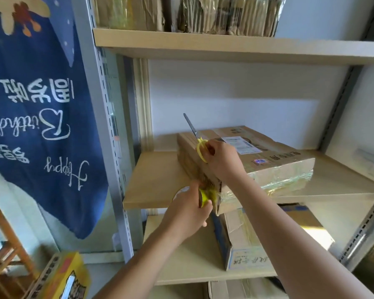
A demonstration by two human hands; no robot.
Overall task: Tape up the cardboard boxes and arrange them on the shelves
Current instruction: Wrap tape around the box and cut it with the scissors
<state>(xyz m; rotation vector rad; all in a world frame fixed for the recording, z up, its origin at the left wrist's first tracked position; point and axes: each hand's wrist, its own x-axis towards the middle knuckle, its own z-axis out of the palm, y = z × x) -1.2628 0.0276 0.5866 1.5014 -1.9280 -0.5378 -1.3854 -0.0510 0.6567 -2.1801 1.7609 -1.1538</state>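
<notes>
The cardboard box (268, 160) lies flat on the middle shelf (151, 180), its long axis running from near left to far right and its near corner overhanging the shelf edge. The left hand (188, 214) grips the tape roll (203, 196) touching that corner. The right hand (221, 158), just beyond on the box's left edge, is clenched round the yellow-handled scissors (198, 143), blades pointing up and away. The cut is judged to fall between the hands.

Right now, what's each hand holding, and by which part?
The right hand holds the scissors by their yellow handles, blades pointing up. The left hand grips the tape roll around its rim.
</notes>
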